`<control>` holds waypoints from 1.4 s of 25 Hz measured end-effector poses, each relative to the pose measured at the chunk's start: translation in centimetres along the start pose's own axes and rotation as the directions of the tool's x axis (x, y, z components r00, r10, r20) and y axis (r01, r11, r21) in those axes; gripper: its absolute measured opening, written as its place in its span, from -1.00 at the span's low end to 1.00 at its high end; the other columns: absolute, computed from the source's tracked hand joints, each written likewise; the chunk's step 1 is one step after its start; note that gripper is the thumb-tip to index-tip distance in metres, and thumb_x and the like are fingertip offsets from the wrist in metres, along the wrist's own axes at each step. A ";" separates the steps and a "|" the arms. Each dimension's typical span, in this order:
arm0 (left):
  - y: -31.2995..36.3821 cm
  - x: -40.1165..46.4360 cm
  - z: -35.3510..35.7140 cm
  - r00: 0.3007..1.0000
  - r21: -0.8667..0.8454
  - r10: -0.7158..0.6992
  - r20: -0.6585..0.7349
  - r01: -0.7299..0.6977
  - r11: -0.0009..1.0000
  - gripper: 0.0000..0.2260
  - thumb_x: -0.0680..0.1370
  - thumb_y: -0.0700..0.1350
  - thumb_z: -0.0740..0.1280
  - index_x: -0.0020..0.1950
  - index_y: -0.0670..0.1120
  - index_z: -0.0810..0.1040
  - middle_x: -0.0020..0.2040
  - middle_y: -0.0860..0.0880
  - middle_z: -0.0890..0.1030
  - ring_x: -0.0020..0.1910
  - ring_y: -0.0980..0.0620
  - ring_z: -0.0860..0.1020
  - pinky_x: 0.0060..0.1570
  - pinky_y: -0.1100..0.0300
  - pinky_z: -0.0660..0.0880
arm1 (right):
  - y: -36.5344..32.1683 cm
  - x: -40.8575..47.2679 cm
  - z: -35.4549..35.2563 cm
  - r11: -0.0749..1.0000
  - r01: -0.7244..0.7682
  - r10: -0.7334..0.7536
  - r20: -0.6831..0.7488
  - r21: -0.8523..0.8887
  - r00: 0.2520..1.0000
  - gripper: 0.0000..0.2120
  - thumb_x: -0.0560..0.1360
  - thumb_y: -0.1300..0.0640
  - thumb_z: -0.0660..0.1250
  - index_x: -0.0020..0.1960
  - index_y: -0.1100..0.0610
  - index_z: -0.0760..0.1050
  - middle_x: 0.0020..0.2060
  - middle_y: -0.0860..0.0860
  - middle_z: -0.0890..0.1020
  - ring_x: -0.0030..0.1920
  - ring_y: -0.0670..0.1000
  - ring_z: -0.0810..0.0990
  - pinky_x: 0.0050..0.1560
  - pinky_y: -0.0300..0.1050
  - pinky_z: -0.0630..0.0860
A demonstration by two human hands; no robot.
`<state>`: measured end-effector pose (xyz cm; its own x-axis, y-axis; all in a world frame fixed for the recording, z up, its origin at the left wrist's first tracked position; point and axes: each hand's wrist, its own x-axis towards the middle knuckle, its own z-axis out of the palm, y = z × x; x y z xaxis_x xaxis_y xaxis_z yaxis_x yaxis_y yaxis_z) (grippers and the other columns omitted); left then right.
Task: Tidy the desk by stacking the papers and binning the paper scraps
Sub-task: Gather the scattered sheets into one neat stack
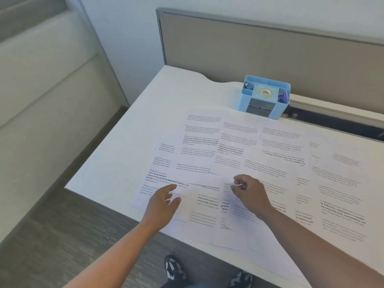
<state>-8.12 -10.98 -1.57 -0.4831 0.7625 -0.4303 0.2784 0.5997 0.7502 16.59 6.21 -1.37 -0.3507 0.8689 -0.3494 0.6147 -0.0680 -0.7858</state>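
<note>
Several printed white sheets of paper [239, 154] lie spread and overlapping over the white desk [128, 129], from its middle to the right edge of view. My left hand [164, 202] hovers low over the near-left sheets with fingers loosely extended, holding nothing. My right hand [249, 192] sits just right of it, fingers curled, thumb and fingertips pinching the edge of a sheet [234, 206] near the desk's front. I cannot make out any paper scraps or a bin.
A light-blue desk organiser [265, 96] with clips and a tape roll stands at the back of the desk against a grey partition [249, 50]. The desk's left and front edges drop to grey carpet [62, 246]. My shoes [174, 267] show below the front edge.
</note>
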 end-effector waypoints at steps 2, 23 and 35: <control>-0.7 0.9 -1.4 1.000 -0.009 -0.005 -0.011 0.005 1.000 -0.59 0.64 -0.05 0.36 0.49 0.09 0.43 0.43 0.11 0.50 0.29 0.15 0.49 0.24 0.21 0.46 | -1.5 0.5 1.4 1.000 -0.005 0.005 -0.002 0.016 1.000 -0.86 0.54 0.11 0.46 0.09 0.00 0.58 0.01 -0.09 0.64 -0.05 -0.02 0.68 -0.05 -0.11 0.61; 4.3 7.9 -2.2 0.970 -0.151 -0.238 -0.054 0.228 0.962 -0.56 0.63 -0.12 0.39 0.50 -0.04 0.40 0.37 0.03 0.47 0.29 0.02 0.45 0.21 0.12 0.38 | -4.4 10.1 6.5 0.991 0.088 -0.061 0.236 -0.104 0.970 -0.82 0.48 0.09 0.46 0.03 -0.11 0.56 -0.25 -0.15 0.64 -0.18 -0.09 0.61 -0.14 -0.12 0.52; 6.2 13.4 -2.8 0.960 -0.235 -0.279 -0.027 0.266 0.935 -0.69 0.55 -0.14 0.50 0.25 -0.13 0.55 0.05 -0.09 0.67 -0.06 0.00 0.66 -0.21 0.18 0.54 | -5.3 12.5 5.2 0.996 -0.074 0.047 0.408 0.052 0.912 -0.66 0.36 0.23 0.63 0.05 0.15 0.56 -0.30 0.10 0.73 -0.26 0.03 0.74 -0.15 -0.06 0.62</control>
<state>-15.18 2.29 -1.33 -0.5639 0.5578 -0.6091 -0.0633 0.7061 0.7053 5.26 14.93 -4.22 -0.5794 0.5889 -0.5635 0.6016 -0.1575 -0.7831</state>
